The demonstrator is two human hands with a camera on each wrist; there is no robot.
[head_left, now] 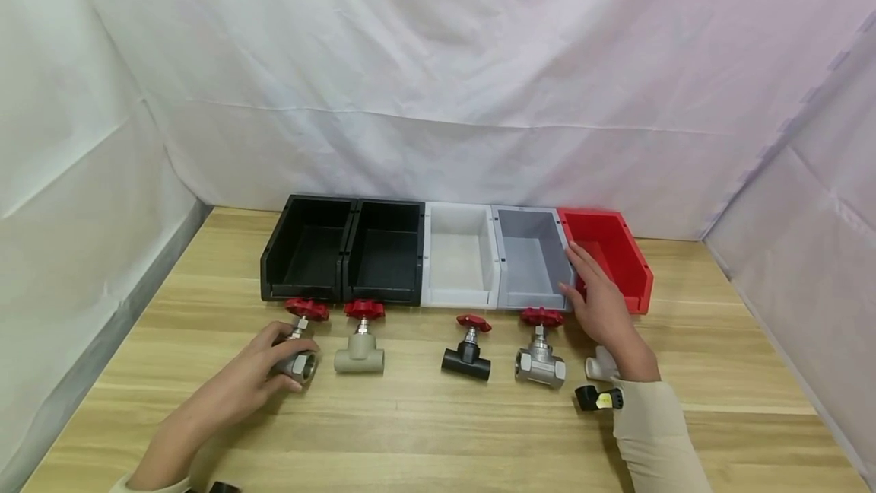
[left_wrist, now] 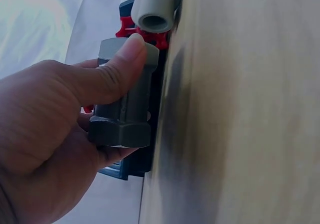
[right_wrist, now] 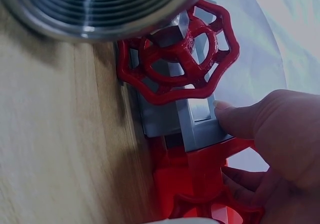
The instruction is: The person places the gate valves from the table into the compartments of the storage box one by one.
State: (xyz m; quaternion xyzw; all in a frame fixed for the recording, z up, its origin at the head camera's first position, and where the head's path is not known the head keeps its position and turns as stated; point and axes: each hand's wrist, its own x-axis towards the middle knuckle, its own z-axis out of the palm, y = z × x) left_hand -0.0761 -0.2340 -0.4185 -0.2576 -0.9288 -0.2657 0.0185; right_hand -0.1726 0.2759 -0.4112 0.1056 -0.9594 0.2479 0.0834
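My left hand (head_left: 248, 373) grips a metal handwheel valve (left_wrist: 120, 134), thumb over its hex-ended body; its red wheel (head_left: 308, 309) points toward the bins. Right of it lies a beige handwheel valve (head_left: 359, 356). My right hand (head_left: 602, 310) reaches over the front of the red bin (head_left: 639, 280), fingers extended along the boundary with the grey bin (head_left: 536, 301). In the right wrist view its thumb (right_wrist: 237, 121) touches the grey bin's edge. Under that wrist lies a white valve (head_left: 597, 368), partly hidden. A second metal handwheel valve (head_left: 541, 364) stands left of the right hand.
Two black bins (head_left: 301, 291) (head_left: 382, 297) and a white bin (head_left: 460, 298) continue the row along the white cloth backdrop (head_left: 438, 151). A black handwheel valve (head_left: 467, 362) lies before the white bin. White cloth walls flank the wooden table (head_left: 411, 440).
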